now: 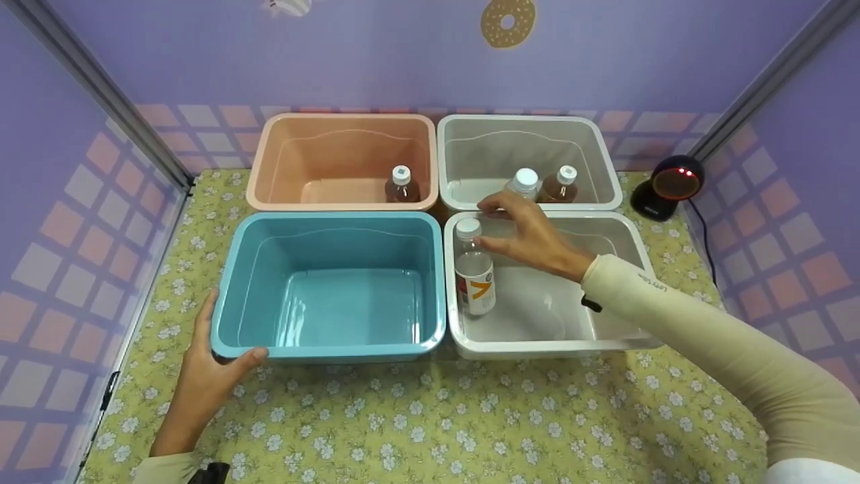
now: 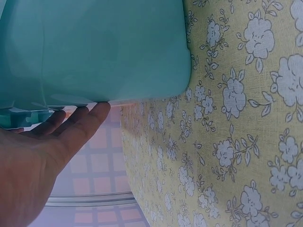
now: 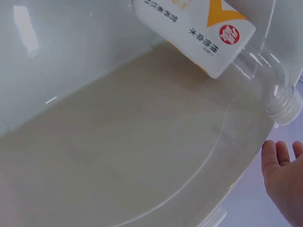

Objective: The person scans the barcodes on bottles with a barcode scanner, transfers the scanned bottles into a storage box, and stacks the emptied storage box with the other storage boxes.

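A clear plastic bottle (image 1: 475,272) with a white cap and a white-and-orange label stands against the left wall of the front grey bin (image 1: 551,346). My right hand (image 1: 531,235) is over this bin, thumb at the bottle's cap and fingers spread apart behind it. In the right wrist view, the fingers (image 3: 279,156) show beyond the cap and apart from it. My left hand (image 1: 213,366) rests at the front left corner of the blue bin (image 1: 329,351). Its fingers lie along the outer side wall, fingertips touching it below the rim, while the thumb is at the front rim.
Behind the blue bin stands an orange bin (image 1: 342,206) with a dark bottle (image 1: 402,185). A grey bin (image 1: 605,198) at back right holds a white-capped bottle (image 1: 525,181) and a brown bottle (image 1: 559,187). A black scanner-like device (image 1: 668,188) with red lights stands at far right.
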Demonstrator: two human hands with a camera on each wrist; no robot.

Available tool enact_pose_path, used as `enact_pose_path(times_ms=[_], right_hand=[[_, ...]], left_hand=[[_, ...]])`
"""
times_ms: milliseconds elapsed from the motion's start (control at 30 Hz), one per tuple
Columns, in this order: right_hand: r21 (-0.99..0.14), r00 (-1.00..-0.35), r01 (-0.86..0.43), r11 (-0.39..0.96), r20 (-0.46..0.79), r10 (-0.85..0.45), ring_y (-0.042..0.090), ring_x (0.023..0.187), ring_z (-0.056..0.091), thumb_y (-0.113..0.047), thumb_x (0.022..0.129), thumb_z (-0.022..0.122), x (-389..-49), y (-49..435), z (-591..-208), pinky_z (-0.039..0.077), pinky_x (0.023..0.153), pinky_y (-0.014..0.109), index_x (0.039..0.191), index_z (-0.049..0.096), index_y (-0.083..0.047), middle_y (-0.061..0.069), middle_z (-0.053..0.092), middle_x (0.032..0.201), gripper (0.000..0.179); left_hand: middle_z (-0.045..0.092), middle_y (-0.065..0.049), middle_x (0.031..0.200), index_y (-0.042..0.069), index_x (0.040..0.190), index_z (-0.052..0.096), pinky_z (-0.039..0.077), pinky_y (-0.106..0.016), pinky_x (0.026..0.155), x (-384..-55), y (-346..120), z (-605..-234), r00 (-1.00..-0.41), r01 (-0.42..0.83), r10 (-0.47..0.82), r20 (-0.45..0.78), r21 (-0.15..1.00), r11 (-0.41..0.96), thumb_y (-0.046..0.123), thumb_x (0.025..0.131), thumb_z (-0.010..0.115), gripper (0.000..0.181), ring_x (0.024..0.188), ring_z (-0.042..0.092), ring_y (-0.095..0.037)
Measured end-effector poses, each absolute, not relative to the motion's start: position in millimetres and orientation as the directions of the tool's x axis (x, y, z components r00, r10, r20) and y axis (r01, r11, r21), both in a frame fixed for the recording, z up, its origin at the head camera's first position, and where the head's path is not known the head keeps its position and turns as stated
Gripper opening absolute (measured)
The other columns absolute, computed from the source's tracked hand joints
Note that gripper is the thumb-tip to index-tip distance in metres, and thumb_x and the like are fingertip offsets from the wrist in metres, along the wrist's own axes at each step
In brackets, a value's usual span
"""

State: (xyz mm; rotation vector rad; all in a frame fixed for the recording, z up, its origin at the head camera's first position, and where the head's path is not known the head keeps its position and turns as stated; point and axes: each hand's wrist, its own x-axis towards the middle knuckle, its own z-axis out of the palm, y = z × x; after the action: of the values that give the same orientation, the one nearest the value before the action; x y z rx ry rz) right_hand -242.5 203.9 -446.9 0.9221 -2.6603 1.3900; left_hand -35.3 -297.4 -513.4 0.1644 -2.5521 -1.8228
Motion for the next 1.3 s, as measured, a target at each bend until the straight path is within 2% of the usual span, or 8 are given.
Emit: enact_pose_path(times_ms=[200,367,700,1000,1300], right_hand=[[-0.736,-0.808,-0.536,0.414,0.305,-0.505,0.033,0.118,0.072,-0.01,0.091,0.092,-235.3,209.8,-454.3,0.058,0.107,0.043,0.131,0.069,0.005,0.018,0.069,0.128,0.049],[-0.749,-0.81,-0.523,0.406,0.29,-0.509,0.035,0.115,0.072,-0.008,0.093,0.09,-230.5,215.0,-463.7,0.06,0.104,0.047,0.13,0.069,0.004,0.019,0.07,0.124,0.044],[-0.768,-0.836,-0.454,0.451,0.192,-0.514,0.036,0.122,0.072,-0.012,0.097,0.088,-226.4,218.9,-478.5,0.058,0.108,0.05,0.14,0.068,0.003,0.018,0.073,0.133,0.05],[-0.79,-0.839,-0.41,0.455,0.132,-0.527,0.035,0.126,0.071,-0.01,0.096,0.088,-226.7,216.9,-488.3,0.058,0.109,0.048,0.143,0.068,0.003,0.018,0.072,0.137,0.052],[-0.817,-0.853,-0.36,0.451,0.093,-0.513,0.036,0.124,0.072,-0.01,0.094,0.09,-227.1,214.9,-491.1,0.058,0.108,0.048,0.144,0.066,0.002,0.017,0.072,0.136,0.057]], left_hand=[[0.029,-0.033,0.172,0.043,0.177,-0.001,0.057,-0.014,0.091,-35.4,-297.6,-513.7,-0.994,-0.089,-0.083,-0.065,0.941,0.326,0.013,0.099,0.082,0.118,0.139,0.053,-0.049],[0.024,-0.032,0.174,0.042,0.177,-0.001,0.055,-0.013,0.093,-35.8,-298.6,-514.3,-0.995,-0.089,-0.078,-0.069,0.95,0.298,0.012,0.099,0.082,0.118,0.142,0.05,-0.049],[0.026,-0.035,0.173,0.044,0.177,-0.002,0.055,-0.013,0.09,-35.5,-299.6,-514.0,-0.993,-0.109,-0.087,-0.084,0.935,0.336,0.016,0.098,0.083,0.119,0.141,0.051,-0.052],[0.027,-0.036,0.172,0.041,0.178,0.0,0.056,-0.014,0.092,-35.2,-297.7,-513.2,-0.994,-0.092,-0.08,-0.071,0.947,0.307,0.012,0.098,0.083,0.119,0.14,0.051,-0.052],[0.019,-0.032,0.176,0.043,0.177,0.001,0.056,-0.014,0.093,-36.2,-298.7,-514.9,-0.995,-0.085,-0.073,-0.066,0.954,0.289,0.011,0.097,0.083,0.119,0.144,0.046,-0.054]])
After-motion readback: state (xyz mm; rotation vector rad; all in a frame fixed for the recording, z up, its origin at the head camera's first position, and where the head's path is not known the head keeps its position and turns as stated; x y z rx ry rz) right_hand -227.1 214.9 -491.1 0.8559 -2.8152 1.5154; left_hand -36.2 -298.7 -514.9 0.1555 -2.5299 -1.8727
